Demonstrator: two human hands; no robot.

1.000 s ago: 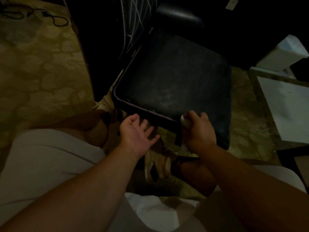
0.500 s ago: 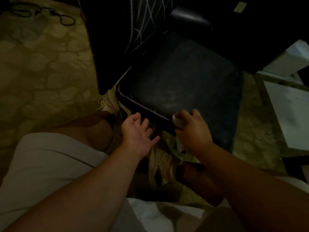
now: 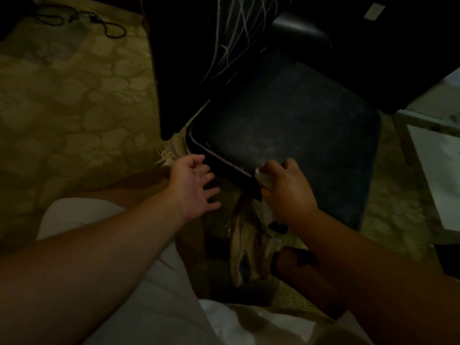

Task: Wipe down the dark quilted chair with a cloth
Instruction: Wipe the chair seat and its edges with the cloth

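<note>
The dark chair seat [image 3: 293, 125] fills the upper middle of the head view, dusty and tilted toward me, with its quilted back [image 3: 234, 33] rising behind. My right hand [image 3: 286, 192] grips a small white cloth [image 3: 263, 178] and presses it against the seat's front edge. My left hand [image 3: 193, 185] hovers just left of that edge with fingers spread and holds nothing; its fingertips are close to the rim.
A patterned olive carpet [image 3: 74, 108] covers the floor at left, with a black cable [image 3: 99, 18] at the top. White boards [image 3: 438, 165] lie at right. My knees and sneakers [image 3: 249, 250] sit below the seat edge.
My right hand with the cloth slid left along the seat's front edge. My left hand stayed near the edge with fingers spread. The camera view shifted slightly.
</note>
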